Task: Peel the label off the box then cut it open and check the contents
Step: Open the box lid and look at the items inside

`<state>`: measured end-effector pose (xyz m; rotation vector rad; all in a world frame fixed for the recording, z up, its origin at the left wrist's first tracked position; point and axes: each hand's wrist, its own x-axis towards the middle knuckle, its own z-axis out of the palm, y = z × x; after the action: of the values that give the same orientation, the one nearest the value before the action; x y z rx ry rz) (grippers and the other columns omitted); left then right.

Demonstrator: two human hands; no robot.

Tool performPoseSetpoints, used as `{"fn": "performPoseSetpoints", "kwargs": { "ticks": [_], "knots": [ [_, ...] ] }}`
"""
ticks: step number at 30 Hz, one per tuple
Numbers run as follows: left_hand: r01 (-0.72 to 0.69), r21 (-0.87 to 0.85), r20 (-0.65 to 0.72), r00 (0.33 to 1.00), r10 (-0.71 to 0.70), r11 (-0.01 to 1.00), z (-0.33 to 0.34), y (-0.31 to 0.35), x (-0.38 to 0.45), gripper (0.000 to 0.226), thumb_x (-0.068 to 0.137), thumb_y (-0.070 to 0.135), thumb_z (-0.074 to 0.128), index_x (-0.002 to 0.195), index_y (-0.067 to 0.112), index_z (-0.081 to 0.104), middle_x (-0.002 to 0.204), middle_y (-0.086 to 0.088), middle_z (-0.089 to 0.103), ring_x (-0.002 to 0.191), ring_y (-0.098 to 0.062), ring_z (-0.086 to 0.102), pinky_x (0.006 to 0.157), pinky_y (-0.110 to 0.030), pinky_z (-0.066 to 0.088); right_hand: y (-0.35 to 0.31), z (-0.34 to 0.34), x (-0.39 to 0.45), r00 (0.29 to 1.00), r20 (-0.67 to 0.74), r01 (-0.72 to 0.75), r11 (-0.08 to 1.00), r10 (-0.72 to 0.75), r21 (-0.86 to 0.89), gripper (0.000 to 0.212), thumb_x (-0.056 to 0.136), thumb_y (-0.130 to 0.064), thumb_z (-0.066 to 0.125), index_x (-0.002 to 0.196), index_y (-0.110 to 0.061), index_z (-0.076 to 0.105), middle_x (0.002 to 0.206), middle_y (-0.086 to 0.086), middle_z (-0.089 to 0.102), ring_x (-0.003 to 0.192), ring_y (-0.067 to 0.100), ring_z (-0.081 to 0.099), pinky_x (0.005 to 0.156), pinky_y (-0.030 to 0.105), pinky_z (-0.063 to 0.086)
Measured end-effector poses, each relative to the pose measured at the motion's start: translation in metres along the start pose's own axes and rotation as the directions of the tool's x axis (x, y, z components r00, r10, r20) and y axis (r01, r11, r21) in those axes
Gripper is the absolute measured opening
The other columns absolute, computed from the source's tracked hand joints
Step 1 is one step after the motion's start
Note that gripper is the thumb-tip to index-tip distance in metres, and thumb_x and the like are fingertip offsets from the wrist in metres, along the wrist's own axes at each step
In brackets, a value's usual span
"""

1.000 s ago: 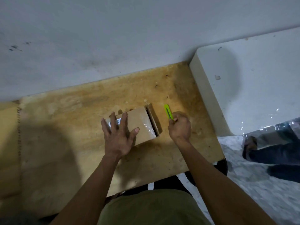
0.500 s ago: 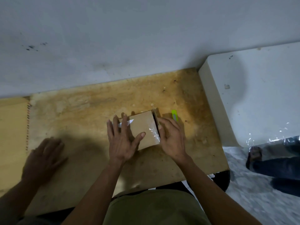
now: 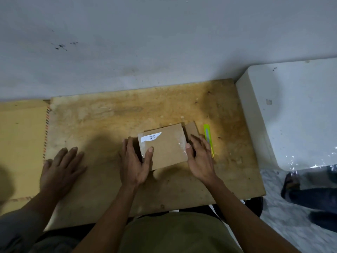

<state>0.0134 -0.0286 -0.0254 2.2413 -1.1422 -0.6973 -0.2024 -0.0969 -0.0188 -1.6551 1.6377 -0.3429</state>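
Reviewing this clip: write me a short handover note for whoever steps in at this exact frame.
Left hand grips the cardboard box's left end, thumb on top. Right hand holds the right end, by the opened end flap.
The box lies on the wooden table; the green utility knife lies on the table just right of the right hand, not held.
Done: the right end looks cut open. A torn remnant of the white label remains on top.
Left: peel that remnant, open the box fully, check the contents, which are not visible.
A second person's hand rests flat on the table to the left.
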Motion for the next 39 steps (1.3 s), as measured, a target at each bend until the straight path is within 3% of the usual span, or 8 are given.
{"fn": "performPoseSetpoints", "kwargs": {
  "ticks": [5, 11, 15, 18, 21, 24, 35, 39],
  "knots": [
    [0.020, -0.064, -0.004, 1.000, -0.020, 0.998, 0.002, 0.000, -0.007, 0.060, 0.092, 0.066, 0.045, 0.137, 0.028, 0.050, 0.153, 0.001, 0.044, 0.153, -0.010, 0.005, 0.118, -0.059, 0.021, 0.005, 0.005, -0.004, 0.998, 0.028, -0.055, 0.996, 0.053, 0.071, 0.048, 0.097, -0.052, 0.037, 0.137, -0.029, 0.052, 0.157, 0.001, 0.032, 0.150, 0.012, 0.011, 0.120, 0.041, 0.023],
    [0.011, -0.059, 0.009, 1.000, -0.010, 0.998, -0.001, 0.003, -0.015, 0.071, 0.091, 0.069, 0.037, 0.149, 0.030, 0.040, 0.162, 0.004, 0.027, 0.153, -0.008, 0.001, 0.122, -0.058, 0.008, -0.016, -0.005, -0.013, 0.997, 0.044, -0.066, 0.987, 0.060, 0.148, 0.044, 0.099, -0.046, 0.042, 0.140, -0.029, 0.050, 0.155, 0.001, 0.030, 0.137, 0.002, 0.028, 0.087, -0.006, 0.020],
    [-0.003, -0.106, 0.025, 1.000, 0.006, 0.994, -0.009, 0.005, -0.019, 0.078, 0.086, 0.074, 0.032, 0.150, 0.030, 0.040, 0.164, 0.005, 0.023, 0.153, -0.011, 0.000, 0.122, -0.046, 0.002, -0.030, -0.016, -0.019, 0.994, 0.089, -0.075, 0.967, 0.055, 0.242, 0.047, 0.098, -0.051, 0.041, 0.141, -0.034, 0.046, 0.138, -0.011, 0.046, 0.107, -0.016, 0.047, 0.081, -0.004, 0.033],
    [-0.015, -0.139, 0.030, 0.999, 0.019, 0.990, -0.014, 0.006, -0.022, 0.081, 0.086, 0.078, 0.026, 0.148, 0.029, 0.044, 0.163, 0.005, 0.026, 0.152, -0.010, 0.001, 0.121, -0.036, 0.004, -0.040, -0.023, -0.027, 0.995, 0.096, -0.056, 0.947, 0.027, 0.315, 0.045, 0.098, -0.054, 0.041, 0.140, -0.039, 0.046, 0.126, -0.019, 0.057, 0.111, -0.011, 0.052, 0.094, 0.012, 0.042],
    [0.014, -0.185, 0.062, 0.998, -0.002, 0.983, -0.019, 0.008, -0.031, 0.078, 0.088, 0.073, 0.028, 0.148, 0.027, 0.044, 0.162, 0.005, 0.027, 0.152, -0.010, 0.004, 0.122, -0.036, 0.009, -0.044, -0.025, -0.040, 0.991, 0.133, -0.069, 0.929, 0.022, 0.362, 0.042, 0.099, -0.049, 0.043, 0.140, -0.039, 0.045, 0.118, -0.034, 0.055, 0.110, -0.020, 0.050, 0.093, 0.006, 0.041],
    [0.043, -0.224, 0.081, 0.996, -0.026, 0.974, -0.021, 0.011, -0.046, 0.075, 0.090, 0.069, 0.027, 0.148, 0.025, 0.045, 0.161, 0.005, 0.029, 0.151, -0.010, 0.007, 0.117, -0.030, 0.012, -0.041, -0.023, -0.054, 0.987, 0.151, -0.101, 0.917, 0.045, 0.387, 0.050, 0.098, -0.048, 0.046, 0.145, -0.032, 0.042, 0.135, -0.020, 0.054, 0.121, -0.010, 0.049, 0.103, 0.015, 0.040],
    [0.169, -0.329, 0.020, 0.985, -0.171, 0.929, -0.031, 0.037, -0.031, 0.076, 0.093, 0.063, 0.027, 0.142, 0.009, 0.051, 0.156, -0.009, 0.037, 0.148, -0.021, 0.023, 0.122, -0.042, 0.019, -0.040, -0.020, -0.034, 0.988, 0.154, -0.058, 0.928, 0.000, 0.369, 0.071, 0.082, -0.077, 0.046, 0.144, -0.043, 0.037, 0.148, -0.013, 0.045, 0.135, 0.005, 0.042, 0.112, 0.042, 0.040],
    [0.116, -0.367, -0.025, 0.991, -0.135, 0.923, -0.032, 0.036, -0.013, 0.079, 0.094, 0.072, 0.025, 0.109, 0.005, 0.063, 0.123, -0.022, 0.060, 0.121, -0.038, 0.050, 0.102, -0.058, 0.041, -0.048, -0.022, -0.014, 0.991, 0.128, -0.022, 0.932, -0.026, 0.361, 0.078, 0.076, -0.081, 0.051, 0.142, -0.043, 0.040, 0.144, -0.010, 0.048, 0.132, 0.006, 0.043, 0.108, 0.042, 0.044]
  ]
}}
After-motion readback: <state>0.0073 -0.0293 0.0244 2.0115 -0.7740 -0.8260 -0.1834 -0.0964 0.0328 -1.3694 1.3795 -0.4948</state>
